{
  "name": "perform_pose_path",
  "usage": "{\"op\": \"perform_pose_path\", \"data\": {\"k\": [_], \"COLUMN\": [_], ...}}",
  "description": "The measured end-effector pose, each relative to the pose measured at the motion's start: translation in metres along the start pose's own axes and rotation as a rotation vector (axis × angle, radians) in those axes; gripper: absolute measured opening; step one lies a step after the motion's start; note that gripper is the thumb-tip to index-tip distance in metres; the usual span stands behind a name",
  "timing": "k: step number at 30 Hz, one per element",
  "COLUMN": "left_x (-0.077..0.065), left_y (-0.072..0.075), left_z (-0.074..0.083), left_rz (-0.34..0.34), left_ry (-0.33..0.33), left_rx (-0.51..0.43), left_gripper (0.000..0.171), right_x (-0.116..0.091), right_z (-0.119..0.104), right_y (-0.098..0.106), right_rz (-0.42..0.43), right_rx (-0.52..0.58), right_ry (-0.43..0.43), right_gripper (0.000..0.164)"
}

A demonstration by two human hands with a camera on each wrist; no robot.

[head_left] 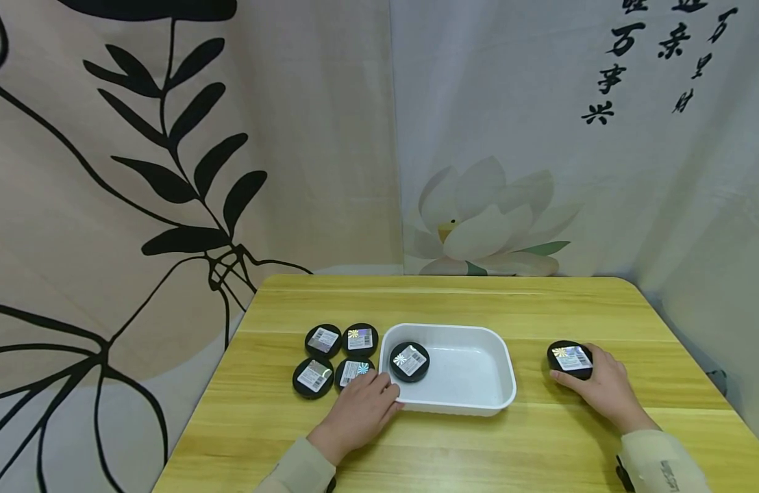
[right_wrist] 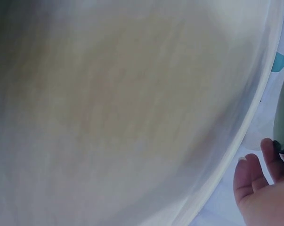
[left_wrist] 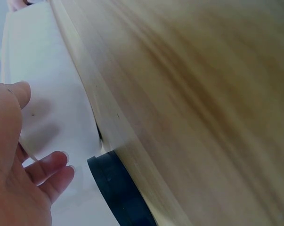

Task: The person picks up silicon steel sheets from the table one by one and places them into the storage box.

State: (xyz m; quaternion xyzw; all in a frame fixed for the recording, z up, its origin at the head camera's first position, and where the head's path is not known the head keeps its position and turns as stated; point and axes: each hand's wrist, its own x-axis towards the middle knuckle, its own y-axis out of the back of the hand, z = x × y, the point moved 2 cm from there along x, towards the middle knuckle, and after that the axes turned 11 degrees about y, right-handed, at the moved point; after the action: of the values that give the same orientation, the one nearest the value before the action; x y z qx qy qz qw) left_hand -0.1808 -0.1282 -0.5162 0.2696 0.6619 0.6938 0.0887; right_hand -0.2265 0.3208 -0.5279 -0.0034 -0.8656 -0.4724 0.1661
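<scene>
My right hand (head_left: 607, 383) grips a flat round black container (head_left: 570, 359) by its edge, to the right of the white tray (head_left: 459, 409). A white label with a shiny sticker faces up on it. At the tray's front left corner, my left hand (head_left: 364, 411) holds the rim, thumb at the front side. A similar black container (head_left: 409, 361) lies inside the tray at its left end. In the left wrist view, my left hand (left_wrist: 19, 155) has its fingers curled by the tray wall (left_wrist: 52, 70). My right hand (right_wrist: 266, 193) shows only partly in the right wrist view.
Left of the tray sit several more labelled black containers (head_left: 314, 378) close together, one partly hidden behind my left hand. All stand on a yellow wooden table (head_left: 453, 452). A printed curtain (head_left: 330, 137) hangs behind the table's far edge.
</scene>
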Motion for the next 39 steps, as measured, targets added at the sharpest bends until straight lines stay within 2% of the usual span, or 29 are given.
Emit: {"op": "perform_pose_path", "data": {"k": [10,23,39], "left_x": [0.000,0.000,0.000], "left_y": [-0.001,-0.001,0.000], "left_z": [-0.001,-0.001,0.000], "left_rz": [0.004,0.002,0.007], "left_ry": [-0.006,0.004,-0.003], "left_rx": [0.009,0.001,0.003], "left_gripper": [0.027,0.026,0.025], "right_x": [0.002,0.006,0.010], "right_z": [-0.010,-0.022,-0.029], "right_y": [0.006,0.009,0.010], "right_rz": [0.005,-0.027,-0.016], "right_rx": [0.027,0.017,0.016], "right_ry": [0.002,-0.017,-0.026], "right_gripper": [0.098,0.101,0.104]}}
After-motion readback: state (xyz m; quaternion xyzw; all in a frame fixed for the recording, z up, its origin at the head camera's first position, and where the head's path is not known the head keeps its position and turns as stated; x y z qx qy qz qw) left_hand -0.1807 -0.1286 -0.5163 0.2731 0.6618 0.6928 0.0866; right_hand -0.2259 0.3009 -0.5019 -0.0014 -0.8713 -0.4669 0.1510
